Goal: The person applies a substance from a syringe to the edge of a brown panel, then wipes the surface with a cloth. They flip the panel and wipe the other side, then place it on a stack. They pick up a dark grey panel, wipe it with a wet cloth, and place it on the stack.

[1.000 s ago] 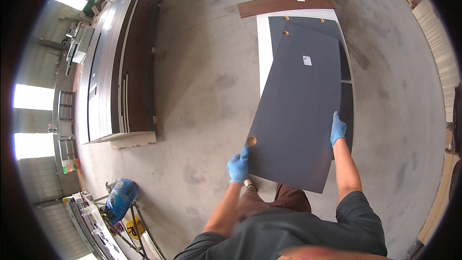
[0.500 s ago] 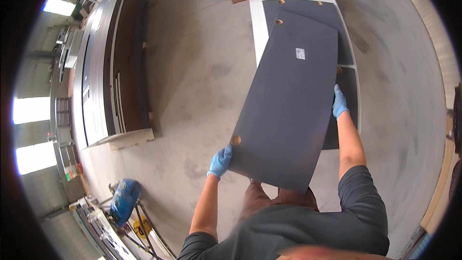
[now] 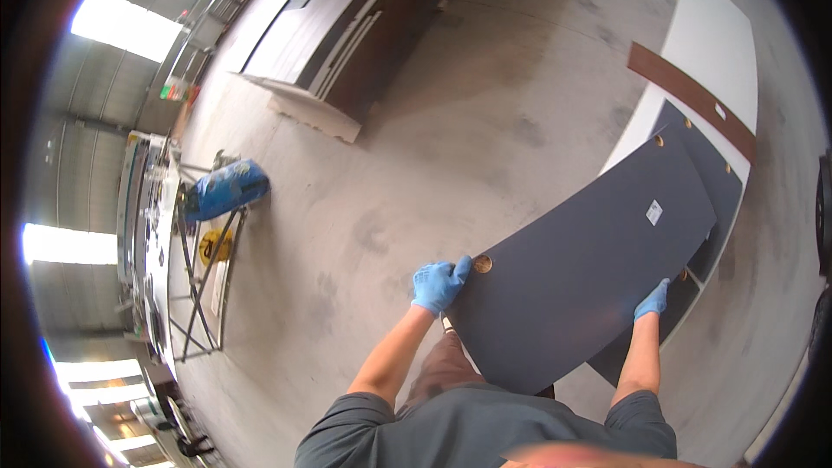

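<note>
A large dark grey panel (image 3: 572, 269) slants from close to my body toward the far right. It carries a small white label (image 3: 653, 212) and round holes near its edges. My left hand (image 3: 442, 284), in a blue glove, is closed on its left edge beside a round hole (image 3: 483, 264). Along the right edge my gloved right hand (image 3: 652, 301) grips it, with part of the fingers hidden. More dark grey panel (image 3: 706, 160) shows beneath its far end, also with round holes. The held panel overlaps it; whether they touch there I cannot tell.
Beyond lie a white sheet (image 3: 712, 26) and a brown strip (image 3: 689, 102) across it. A tall stack of panels (image 3: 390, 43) stands at the far left on the concrete floor. Nearer left, a metal trestle (image 3: 198, 303) carries a blue bundle (image 3: 230, 191), with a yellow round object (image 3: 214, 245) below.
My view has turned left, so the floor panels sit farther right and the trestle shows more fully. Both hands still hold the panel, which now slants more to the right in view.
</note>
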`<action>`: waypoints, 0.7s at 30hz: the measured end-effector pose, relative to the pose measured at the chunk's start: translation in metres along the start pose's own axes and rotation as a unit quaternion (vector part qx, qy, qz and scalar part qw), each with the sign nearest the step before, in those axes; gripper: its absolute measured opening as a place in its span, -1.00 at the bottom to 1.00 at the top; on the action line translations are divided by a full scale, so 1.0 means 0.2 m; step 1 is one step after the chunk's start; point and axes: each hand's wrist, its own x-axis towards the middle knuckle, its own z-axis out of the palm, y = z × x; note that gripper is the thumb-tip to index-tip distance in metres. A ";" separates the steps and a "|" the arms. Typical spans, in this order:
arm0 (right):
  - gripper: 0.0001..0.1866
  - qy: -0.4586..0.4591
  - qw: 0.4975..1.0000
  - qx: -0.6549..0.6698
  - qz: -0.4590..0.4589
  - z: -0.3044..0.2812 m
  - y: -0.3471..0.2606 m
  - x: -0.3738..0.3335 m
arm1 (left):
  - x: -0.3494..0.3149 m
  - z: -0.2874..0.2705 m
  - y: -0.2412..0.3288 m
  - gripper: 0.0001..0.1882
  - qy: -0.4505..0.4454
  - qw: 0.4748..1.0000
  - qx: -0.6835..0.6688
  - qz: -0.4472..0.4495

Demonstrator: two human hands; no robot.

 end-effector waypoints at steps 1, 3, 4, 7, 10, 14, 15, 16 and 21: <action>-0.21 0.002 0.999 0.025 0.029 0.04 0.00 -0.03 | -0.04 -0.04 -0.05 -0.26 -0.003 1.000 0.001 -0.002; -0.20 -0.032 0.998 -0.026 -0.043 0.17 -0.02 -0.14 | -0.12 -0.12 -0.18 -0.30 0.050 0.998 -0.025 -0.001; -0.20 -0.023 0.997 -0.042 -0.064 0.25 -0.03 -0.22 | -0.16 -0.17 -0.26 -0.31 0.062 0.997 -0.042 -0.013; -0.19 -0.046 0.993 -0.064 -0.085 0.55 -0.07 -0.57 | -0.29 -0.34 -0.57 -0.33 0.126 0.988 -0.086 -0.014; -0.18 -0.066 0.980 -0.105 -0.154 0.85 -0.01 -1.07 | -0.47 -0.52 -0.96 -0.42 0.203 0.970 -0.130 -0.012; -0.17 -0.250 0.953 -0.055 -0.161 1.27 0.20 -1.85 | -0.72 -0.76 -1.60 -0.39 0.318 0.933 -0.168 -0.024; -0.17 -0.263 0.950 -0.047 -0.160 1.37 0.28 -2.05 | -0.80 -0.81 -1.76 -0.40 0.346 0.919 -0.187 -0.032; -0.17 -0.282 0.943 -0.061 -0.166 1.46 0.36 -2.25 | -0.86 -0.87 -1.92 -0.41 0.369 0.907 -0.199 -0.037; -0.20 -0.322 0.914 -0.069 -0.237 2.03 0.73 -3.11 | -1.07 -1.16 -2.59 -0.43 0.481 0.842 -0.239 -0.052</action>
